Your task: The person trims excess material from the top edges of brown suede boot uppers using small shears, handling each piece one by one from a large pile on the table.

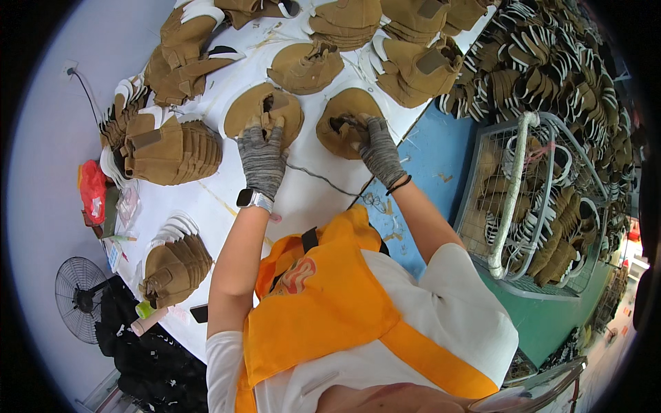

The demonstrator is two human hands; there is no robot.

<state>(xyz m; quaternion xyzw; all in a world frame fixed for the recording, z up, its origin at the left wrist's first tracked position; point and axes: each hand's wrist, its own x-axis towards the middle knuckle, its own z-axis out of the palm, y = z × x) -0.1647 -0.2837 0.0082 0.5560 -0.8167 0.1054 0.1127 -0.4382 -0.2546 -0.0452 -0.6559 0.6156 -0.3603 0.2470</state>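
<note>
From here I am seeing a person in an orange apron [320,316] leaning over a white table [310,196], working at 2 brown pieces that are lying side by side near its right edge. The gloved left hand [263,155], with a watch [253,198] circling its wrist, is grasping the left brown piece [237,110] at its dark opening; the gloved right hand [381,151] is pinching the right brown piece [351,103] by the rim of its opening. I cannot tell how firmly either is pressing. A third brown piece [299,67] is sitting just beyond these 2, and a dark cord [320,177] is trailing across the table below them. Brown stacks [165,153] are standing to the left, a phone [199,314] is lying at the near edge, and a wire cart [506,199] is holding more brown pieces on the right.
</note>
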